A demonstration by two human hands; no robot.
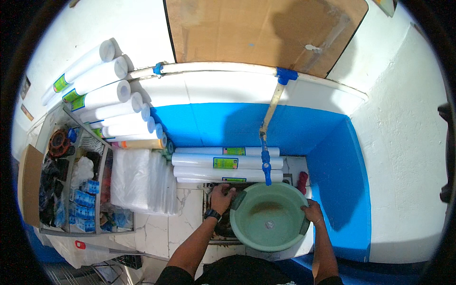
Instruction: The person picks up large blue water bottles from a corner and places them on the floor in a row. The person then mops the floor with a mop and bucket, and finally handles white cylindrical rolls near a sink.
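A light green plastic basin (251, 232) with darker side handles stands below a blue tap (267, 171). A brownish patch and a small pale spot show on its bottom. My right hand (312, 212) is closed over the basin's right rim, its fingertips partly hidden. On the other side my left hand (221, 198), with a dark watch at the wrist, is beside the left handle (238, 200). Its thumb and fingers are apart and nothing shows between them. Under the basin's left side lies a dark, brown-stained metal fixture (221, 232), mostly covered.
White label-wrapped rolls (228, 162) lie behind the basin; more rolls (102, 91) are piled at the left. Near them are stacked clear plastic bags (137, 180) and a divided box (102, 209) of small goods. A red object (302, 182) stands right of the tap, by the blue wall (337, 190).
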